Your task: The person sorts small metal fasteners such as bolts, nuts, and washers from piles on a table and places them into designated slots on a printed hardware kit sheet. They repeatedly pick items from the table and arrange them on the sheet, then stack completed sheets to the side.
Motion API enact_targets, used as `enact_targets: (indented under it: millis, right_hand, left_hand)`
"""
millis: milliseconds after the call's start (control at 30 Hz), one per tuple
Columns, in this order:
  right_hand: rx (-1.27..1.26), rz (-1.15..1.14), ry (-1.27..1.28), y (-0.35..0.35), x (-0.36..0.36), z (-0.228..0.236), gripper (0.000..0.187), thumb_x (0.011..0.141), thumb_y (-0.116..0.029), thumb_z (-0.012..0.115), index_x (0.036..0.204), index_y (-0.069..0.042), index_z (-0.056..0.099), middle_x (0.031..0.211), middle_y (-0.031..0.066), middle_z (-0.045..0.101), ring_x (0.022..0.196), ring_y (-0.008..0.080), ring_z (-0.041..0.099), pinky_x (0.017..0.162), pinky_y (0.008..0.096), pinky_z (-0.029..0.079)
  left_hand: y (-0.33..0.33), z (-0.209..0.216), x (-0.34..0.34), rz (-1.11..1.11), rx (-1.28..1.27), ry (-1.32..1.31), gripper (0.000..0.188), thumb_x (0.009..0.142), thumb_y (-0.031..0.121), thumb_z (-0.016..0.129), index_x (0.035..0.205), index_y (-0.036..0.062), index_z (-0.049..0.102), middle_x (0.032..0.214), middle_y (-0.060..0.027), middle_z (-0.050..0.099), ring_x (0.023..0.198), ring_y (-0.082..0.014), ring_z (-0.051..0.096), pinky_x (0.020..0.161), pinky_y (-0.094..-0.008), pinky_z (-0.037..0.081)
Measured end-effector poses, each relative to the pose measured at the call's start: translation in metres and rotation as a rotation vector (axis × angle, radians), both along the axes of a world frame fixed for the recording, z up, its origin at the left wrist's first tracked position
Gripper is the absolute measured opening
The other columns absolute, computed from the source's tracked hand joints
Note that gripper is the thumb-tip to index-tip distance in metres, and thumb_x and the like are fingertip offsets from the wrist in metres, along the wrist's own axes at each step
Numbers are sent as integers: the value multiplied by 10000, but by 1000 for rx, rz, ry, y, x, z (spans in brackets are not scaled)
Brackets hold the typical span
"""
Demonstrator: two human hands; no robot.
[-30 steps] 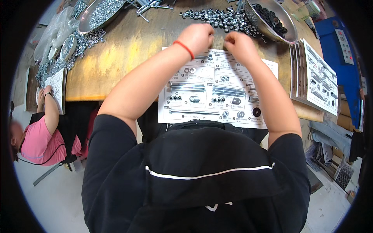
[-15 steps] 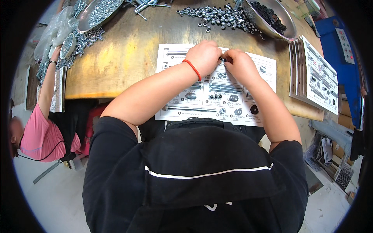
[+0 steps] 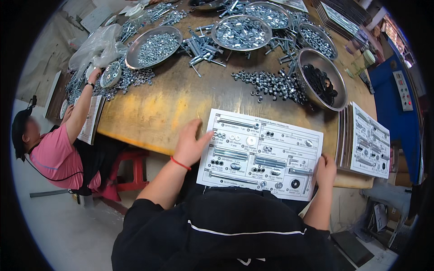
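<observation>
The white printed card (image 3: 260, 118) is right in front of the person, stretching from the table (image 3: 149, 113) past its near edge toward the lap. Black clothing (image 3: 253, 217) seems to cover a bit of its lower edge. From here I can't make out which bolts and nuts on it are printed and which are real.

The left hand (image 3: 190, 143) is half open at the card's left side, thumb and forefinger spread, the thumb tip at the edge. The right hand (image 3: 325, 170) is curled at the opposite edge; its fingertips are mostly hidden, so I can't tell how firmly it grips.

Half a second ago both hands were together over the card, fingertips around something small and dark; now they've parted, and the view takes in more of the table.

Beyond lie loose nuts (image 3: 278, 86) and a metal bowl of black pieces (image 3: 337, 100), with similar cards (image 3: 370, 142) stacked to the right. On the left, a co-worker in pink (image 3: 58, 153) reaches to a small dish (image 3: 111, 74), fingers too small to read.
</observation>
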State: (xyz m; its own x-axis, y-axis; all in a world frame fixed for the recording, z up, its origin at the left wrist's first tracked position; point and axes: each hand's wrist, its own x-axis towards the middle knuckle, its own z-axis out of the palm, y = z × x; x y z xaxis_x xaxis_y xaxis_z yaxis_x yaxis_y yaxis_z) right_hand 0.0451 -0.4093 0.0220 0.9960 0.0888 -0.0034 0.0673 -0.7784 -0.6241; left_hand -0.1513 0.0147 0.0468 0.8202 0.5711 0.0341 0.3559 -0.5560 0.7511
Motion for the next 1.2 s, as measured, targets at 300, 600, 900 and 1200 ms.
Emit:
enact_targets:
  millis: [300,600,900,1200]
  right_hand:
    - [15,17,-41,36,-7,8,307,914,-61,497,1177,55,604,1113,265,641,1024,387,625,895,409,486]
    - [-172,46,-180,76,28,33,273,880,-121,549,1100,11,641,1097,226,635,1023,389,601,892,434,481]
    - [-455,367,-29,275,108,80,392,945,-224,461,1295,-50,487,1294,278,495,1111,404,596,848,492,526]
    - [-506,93,188,330,176,56,444,873,-168,568,1307,-88,526,1382,237,486,1212,398,550,953,496,482]
  left_hand:
    - [-21,-8,-3,69,-805,-317,532,922,130,628,1375,-55,419,1299,-174,542,1163,-215,541,990,-338,433]
    - [33,-11,17,36,-581,-187,466,896,149,672,1288,-53,520,1178,-158,612,1040,-201,608,909,-325,485]
    - [68,-16,43,224,113,-213,124,831,162,671,818,40,689,818,-107,636,747,-250,625,668,-343,497]
    - [66,-12,40,218,146,-218,148,827,184,662,768,50,687,786,-84,640,725,-255,618,648,-350,486]
